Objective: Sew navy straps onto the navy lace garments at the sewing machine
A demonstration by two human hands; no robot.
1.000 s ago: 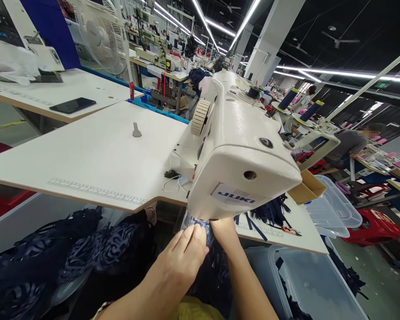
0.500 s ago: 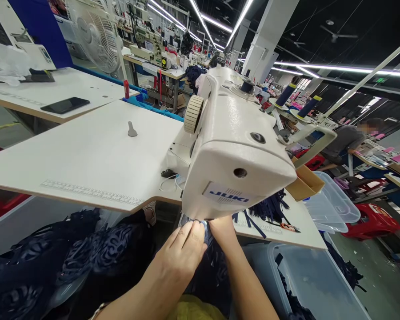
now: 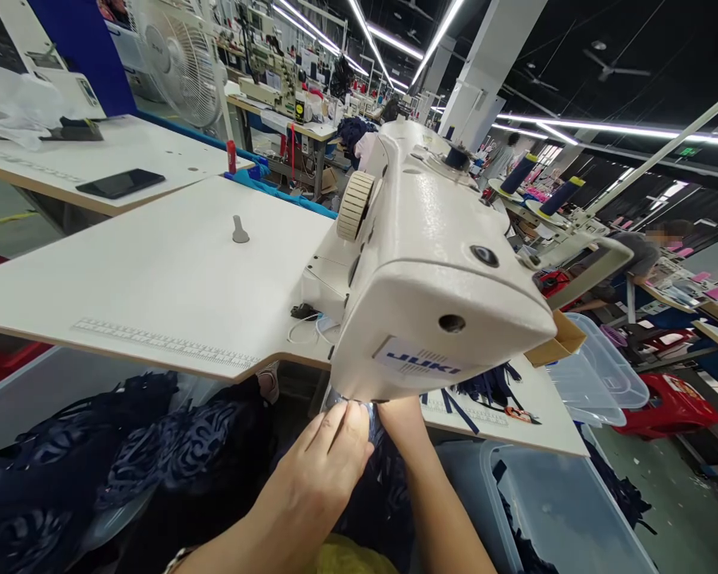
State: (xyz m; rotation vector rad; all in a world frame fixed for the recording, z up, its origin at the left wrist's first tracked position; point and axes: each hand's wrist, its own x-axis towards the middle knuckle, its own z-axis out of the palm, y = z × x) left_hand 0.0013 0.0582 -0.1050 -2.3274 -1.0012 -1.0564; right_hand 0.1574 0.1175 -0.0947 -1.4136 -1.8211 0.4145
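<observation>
Before me stands a white sewing machine (image 3: 443, 287), its head end facing me. Just under that head, my left hand (image 3: 329, 450) is closed on dark navy fabric (image 3: 378, 486), fingers together near the sewing area. My right hand (image 3: 400, 410) reaches beneath the head beside it; its fingers are hidden by the machine, so their grip does not show. The fabric hangs down between my forearms toward my lap. The needle and presser foot are hidden behind the head.
A plastic bin (image 3: 568, 502) with navy pieces stands at lower right. Navy fabric (image 3: 197, 446) fills a container at left. Snips (image 3: 522, 415) and navy strips (image 3: 491, 387) lie on the table's right side. A phone (image 3: 120, 183) lies at upper left. A co-worker sits far right.
The view has shifted slightly, so the machine head appears a little farther right and larger. Both hands stay in nearly the same place under the head.
</observation>
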